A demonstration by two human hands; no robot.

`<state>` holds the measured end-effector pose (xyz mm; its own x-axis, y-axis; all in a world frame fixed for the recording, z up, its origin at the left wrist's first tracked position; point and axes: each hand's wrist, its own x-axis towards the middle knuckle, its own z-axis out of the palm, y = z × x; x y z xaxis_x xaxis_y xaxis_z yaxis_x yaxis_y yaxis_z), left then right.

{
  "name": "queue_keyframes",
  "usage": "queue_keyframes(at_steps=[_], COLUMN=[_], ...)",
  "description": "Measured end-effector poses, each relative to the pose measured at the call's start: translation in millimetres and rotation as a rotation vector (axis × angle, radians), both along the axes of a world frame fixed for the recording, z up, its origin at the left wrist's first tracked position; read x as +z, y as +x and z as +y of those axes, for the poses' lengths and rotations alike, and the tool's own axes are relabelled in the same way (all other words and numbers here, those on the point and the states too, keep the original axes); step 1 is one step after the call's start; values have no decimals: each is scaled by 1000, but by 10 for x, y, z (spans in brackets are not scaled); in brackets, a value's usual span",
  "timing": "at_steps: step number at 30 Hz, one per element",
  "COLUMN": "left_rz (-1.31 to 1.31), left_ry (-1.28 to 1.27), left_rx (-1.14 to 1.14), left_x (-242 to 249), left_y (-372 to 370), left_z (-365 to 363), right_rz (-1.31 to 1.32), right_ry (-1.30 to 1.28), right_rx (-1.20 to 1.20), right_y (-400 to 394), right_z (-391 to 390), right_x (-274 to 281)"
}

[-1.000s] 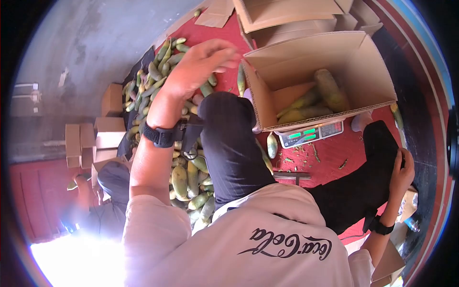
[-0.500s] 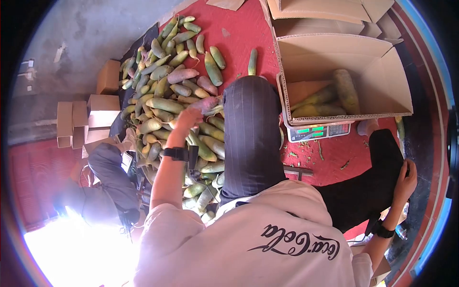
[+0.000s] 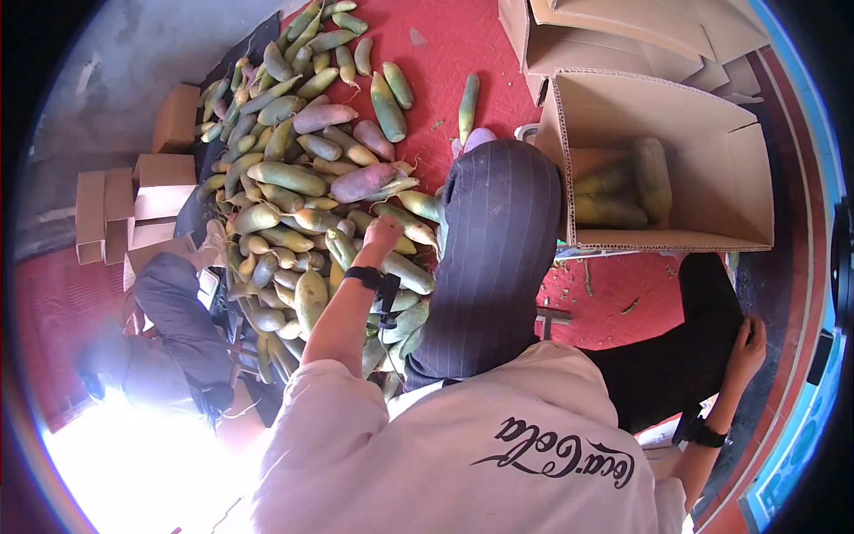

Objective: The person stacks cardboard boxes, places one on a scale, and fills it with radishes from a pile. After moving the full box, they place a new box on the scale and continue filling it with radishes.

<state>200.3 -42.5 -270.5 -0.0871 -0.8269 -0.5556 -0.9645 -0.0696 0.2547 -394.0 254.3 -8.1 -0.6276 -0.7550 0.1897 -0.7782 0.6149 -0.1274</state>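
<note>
In the head view, the heap of green vegetables (image 3: 302,187) fills the upper left of the frame on the red floor (image 3: 445,44). The left hand (image 3: 382,233) reaches into the heap's near edge, fingers curled down onto one long green piece (how tight the grip is I cannot tell). The right hand (image 3: 745,343) rests on the dark trouser leg (image 3: 685,356), lower right, holding nothing. An open cardboard box (image 3: 694,240) sits upper right.

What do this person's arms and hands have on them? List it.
Both arms wear short, pale sleeves of a shirt with dark script lettering. The left hand has a black wrist strap with a small black device hanging. The right hand has a black wristband. No gloves.
</note>
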Motion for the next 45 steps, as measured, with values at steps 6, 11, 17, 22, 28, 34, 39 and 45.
queue_keyframes(at_steps=[6, 11, 17, 22, 28, 34, 39, 45], left_rz=[-151, -143, -173, -188, -277, -523, 600, 940], left_ry=[43, 61, 75, 112, 152, 152, 287, 347], left_rx=[87, 206, 293, 249, -39, -635, 626, 767], left_x=[19, -137, -436, -559, -1094, -691, 337, 1279], left_y=[-130, -103, 53, 136, 364, 100, -148, -556], left_z=[-231, -379, -496, -629, -705, -750, -511, -263], right_rz=[-2, -22, -10, -57, -65, -54, -46, -26], right_ry=[14, 64, 53, 127, 102, 77, 49, 16], right_rx=[8, -19, -7, -13, 15, 25, -29, 3], right_y=[-35, 11, -11, 25, 19, 3, 78, 152], right_z=[9, -66, -105, -198, -208, -182, -238, -262], right_x=[-13, 44, 24, 98, 99, 71, 95, 118])
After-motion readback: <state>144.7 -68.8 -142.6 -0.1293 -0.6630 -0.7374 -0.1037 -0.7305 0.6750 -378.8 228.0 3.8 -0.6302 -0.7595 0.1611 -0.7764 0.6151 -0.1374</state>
